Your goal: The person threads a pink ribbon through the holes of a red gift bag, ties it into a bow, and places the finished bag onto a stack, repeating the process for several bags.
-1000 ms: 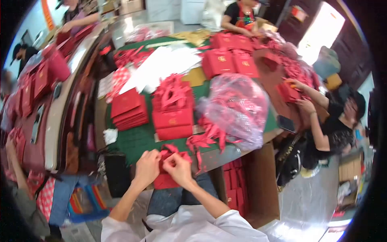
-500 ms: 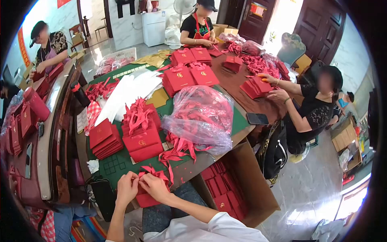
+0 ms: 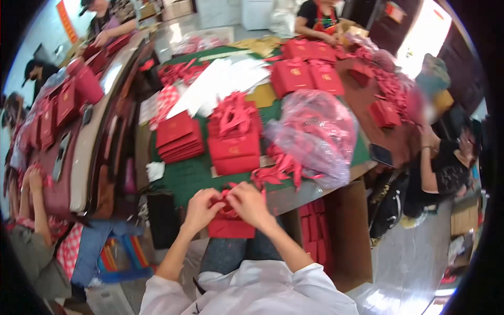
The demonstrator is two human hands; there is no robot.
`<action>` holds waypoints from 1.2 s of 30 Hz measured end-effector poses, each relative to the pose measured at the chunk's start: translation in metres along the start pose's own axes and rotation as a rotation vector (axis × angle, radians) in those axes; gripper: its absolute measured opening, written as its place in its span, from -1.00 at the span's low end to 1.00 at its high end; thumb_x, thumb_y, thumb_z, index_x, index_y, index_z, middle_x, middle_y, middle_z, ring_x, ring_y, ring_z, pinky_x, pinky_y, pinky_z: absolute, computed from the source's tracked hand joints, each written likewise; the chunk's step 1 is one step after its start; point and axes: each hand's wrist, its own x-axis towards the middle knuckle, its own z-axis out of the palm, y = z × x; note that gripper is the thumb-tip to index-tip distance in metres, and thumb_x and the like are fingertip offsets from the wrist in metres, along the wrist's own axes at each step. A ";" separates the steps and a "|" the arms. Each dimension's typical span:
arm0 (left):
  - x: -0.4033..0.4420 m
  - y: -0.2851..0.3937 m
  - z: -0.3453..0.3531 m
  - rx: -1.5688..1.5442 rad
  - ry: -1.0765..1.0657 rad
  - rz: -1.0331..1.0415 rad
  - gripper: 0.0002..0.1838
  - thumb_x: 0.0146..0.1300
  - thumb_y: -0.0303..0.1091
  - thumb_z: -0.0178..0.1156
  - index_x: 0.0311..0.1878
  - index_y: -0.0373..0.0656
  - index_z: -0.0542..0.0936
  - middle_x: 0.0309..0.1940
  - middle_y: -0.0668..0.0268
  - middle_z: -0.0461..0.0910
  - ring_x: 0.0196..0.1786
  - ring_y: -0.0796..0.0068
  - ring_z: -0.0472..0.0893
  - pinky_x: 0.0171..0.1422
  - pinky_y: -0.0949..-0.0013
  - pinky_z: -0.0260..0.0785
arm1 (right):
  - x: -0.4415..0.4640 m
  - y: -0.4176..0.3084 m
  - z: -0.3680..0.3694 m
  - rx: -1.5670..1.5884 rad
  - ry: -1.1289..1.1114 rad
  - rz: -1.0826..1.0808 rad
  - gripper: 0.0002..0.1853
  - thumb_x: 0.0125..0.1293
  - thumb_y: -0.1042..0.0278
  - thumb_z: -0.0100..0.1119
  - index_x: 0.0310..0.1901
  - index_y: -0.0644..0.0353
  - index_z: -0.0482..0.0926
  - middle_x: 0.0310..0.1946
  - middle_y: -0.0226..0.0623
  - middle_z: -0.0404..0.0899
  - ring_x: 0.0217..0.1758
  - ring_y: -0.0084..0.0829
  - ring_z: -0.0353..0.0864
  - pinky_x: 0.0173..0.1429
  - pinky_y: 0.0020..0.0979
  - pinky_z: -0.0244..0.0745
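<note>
We have a small red paper bag (image 3: 231,228) just above our lap, at the near edge of the green-topped surface (image 3: 184,181). At its mouth is a red ribbon (image 3: 227,198). Our right hand (image 3: 251,203) pinches the ribbon between narrowed fingers. Our left hand (image 3: 202,211) is curled in close at the other side of the bag's mouth, but with the blur we cannot tell whether its fingertips are closed on anything.

Beyond our hands, a pile of red bags with loose ribbons (image 3: 234,152) lies on the surface. To its left we see a stack of flat red bags (image 3: 179,139), with a crumpled white tissue (image 3: 155,171) near it. To its right is a clear plastic bag full of red ribbons (image 3: 315,136). White sheets (image 3: 220,84) lie farther back.

Below the surface's edge, to our right, an open brown cardboard box (image 3: 350,236) has red bags (image 3: 313,231) inside. A dark phone (image 3: 381,155) lies farther right, near a person in black (image 3: 445,170).
</note>
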 end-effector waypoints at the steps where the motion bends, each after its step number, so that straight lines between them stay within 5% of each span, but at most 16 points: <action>1: -0.001 -0.001 0.000 0.014 -0.006 0.028 -0.79 0.08 -0.39 0.46 -0.25 -0.17 0.64 -0.38 0.24 0.54 -0.49 0.38 0.52 -0.36 0.34 0.38 | 0.001 0.001 0.000 0.032 -0.028 0.016 -0.86 0.27 0.33 0.26 -0.27 0.22 0.65 -0.28 -0.12 0.57 -0.13 -0.06 0.60 -0.04 -0.12 0.51; 11: -0.010 0.000 0.010 -0.014 0.067 0.169 -0.86 0.07 -0.52 0.41 -0.32 -0.17 0.63 -0.35 0.27 0.56 -0.31 0.28 0.55 -0.31 0.30 0.40 | 0.009 0.015 -0.012 0.175 -0.307 0.071 -0.78 0.30 0.23 0.25 -0.24 0.23 0.70 -0.30 -0.09 0.67 -0.18 -0.07 0.66 -0.08 -0.14 0.53; 16: -0.013 0.006 0.011 -0.069 0.031 0.152 -0.86 0.10 -0.54 0.35 -0.27 -0.17 0.60 -0.24 0.21 0.51 -0.14 0.16 0.56 -0.06 0.21 0.43 | 0.015 0.025 -0.017 0.327 -0.463 0.110 -0.78 0.30 0.24 0.27 -0.20 0.23 0.73 -0.27 -0.13 0.72 -0.18 -0.13 0.70 -0.06 -0.21 0.55; 25: -0.003 0.011 0.008 0.007 0.014 0.166 -0.83 0.10 -0.50 0.40 -0.26 -0.16 0.61 -0.26 0.20 0.53 -0.19 0.20 0.59 -0.12 0.24 0.46 | 0.011 0.030 0.000 0.493 -0.361 0.331 -0.77 0.28 0.29 0.27 -0.22 0.32 0.71 -0.42 -0.27 0.72 -0.39 -0.54 0.67 -0.23 -0.43 0.55; 27: -0.004 0.014 0.006 0.005 -0.018 0.135 -0.84 0.11 -0.49 0.40 -0.26 -0.17 0.61 -0.27 0.21 0.53 -0.23 0.22 0.58 -0.16 0.25 0.46 | 0.018 0.030 0.000 0.528 -0.204 0.558 -0.78 0.26 0.29 0.27 -0.24 0.30 0.70 -0.49 -0.33 0.68 -0.47 -0.57 0.63 -0.34 -0.44 0.52; 34: -0.005 0.002 0.015 -0.057 0.007 -0.023 -0.90 0.17 -0.43 0.38 -0.29 -0.19 0.64 -0.38 0.26 0.50 -0.47 0.39 0.52 -0.39 0.33 0.35 | 0.015 0.049 -0.004 0.445 -0.156 0.463 -0.78 0.33 0.28 0.27 -0.21 0.30 0.69 -0.50 -0.32 0.66 -0.46 -0.56 0.64 -0.33 -0.44 0.51; 36: -0.004 -0.006 0.016 -0.051 -0.004 -0.068 -0.89 0.18 -0.41 0.38 -0.28 -0.18 0.65 -0.42 0.27 0.52 -0.50 0.42 0.51 -0.39 0.34 0.33 | 0.008 0.056 -0.005 0.320 0.067 0.369 -0.78 0.36 0.26 0.28 -0.18 0.27 0.70 -0.46 -0.26 0.69 -0.43 -0.48 0.67 -0.29 -0.40 0.52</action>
